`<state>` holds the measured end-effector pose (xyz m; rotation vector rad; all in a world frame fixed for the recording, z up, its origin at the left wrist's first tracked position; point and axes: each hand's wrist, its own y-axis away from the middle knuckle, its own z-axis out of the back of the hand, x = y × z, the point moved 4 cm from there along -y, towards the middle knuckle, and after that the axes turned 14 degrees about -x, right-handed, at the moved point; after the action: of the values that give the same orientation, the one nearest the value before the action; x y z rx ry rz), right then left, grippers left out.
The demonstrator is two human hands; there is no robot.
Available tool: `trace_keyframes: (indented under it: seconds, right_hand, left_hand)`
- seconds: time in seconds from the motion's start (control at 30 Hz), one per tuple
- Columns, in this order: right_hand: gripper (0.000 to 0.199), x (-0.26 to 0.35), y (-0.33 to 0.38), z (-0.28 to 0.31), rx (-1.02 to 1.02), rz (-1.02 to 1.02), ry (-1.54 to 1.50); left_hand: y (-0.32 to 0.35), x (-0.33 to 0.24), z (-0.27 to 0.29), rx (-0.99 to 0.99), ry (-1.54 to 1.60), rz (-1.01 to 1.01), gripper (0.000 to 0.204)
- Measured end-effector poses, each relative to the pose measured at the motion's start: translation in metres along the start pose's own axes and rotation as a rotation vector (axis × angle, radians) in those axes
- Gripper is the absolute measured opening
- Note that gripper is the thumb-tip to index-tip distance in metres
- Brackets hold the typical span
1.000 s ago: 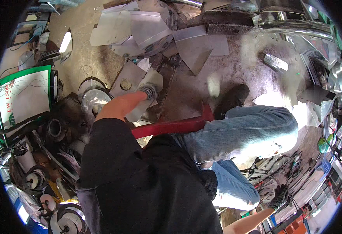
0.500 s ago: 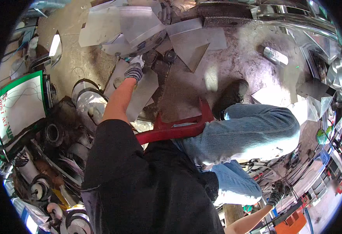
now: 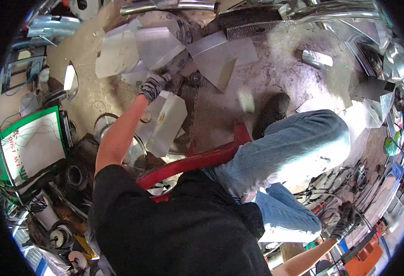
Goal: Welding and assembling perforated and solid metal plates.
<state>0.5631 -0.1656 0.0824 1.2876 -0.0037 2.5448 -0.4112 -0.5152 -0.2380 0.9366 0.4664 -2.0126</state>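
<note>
The metal sheet (image 3: pixel 167 122) under the gloved left hand (image 3: pixel 155 86) is a flat, pale silver piece with angled cut edges. It lies left of the frame's centre on the dusty floor, its upper end at the hand and its length running down toward the lower left. Its surface is dull, with faint smudges.

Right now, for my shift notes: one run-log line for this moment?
left hand: gloved, on sheet-metal piece | right hand: gloved, low right | seat: red stool
</note>
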Motion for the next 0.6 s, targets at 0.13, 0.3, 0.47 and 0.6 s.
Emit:
trace_keyframes:
  seconds: [0.13,0.3,0.47,0.6]
  right_hand:
    - [0.041,0.069,0.012,-0.054,0.094,0.238,0.072]
    - [0.040,0.138,0.039,-0.099,0.127,0.481,-0.056]
    - [0.020,0.229,0.094,-0.131,-0.013,0.602,-0.093]
    - [0.017,0.250,0.118,-0.117,-0.051,0.641,-0.297]
  left_hand:
    - [-0.009,-0.241,0.025,0.206,0.787,0.192,0.033]
    - [0.013,-0.481,0.019,0.402,1.247,-0.012,0.031]
    - [0.071,-0.616,0.008,0.618,1.285,-0.232,0.028]
    - [0.116,-0.687,-0.003,0.260,0.782,-0.749,0.024]
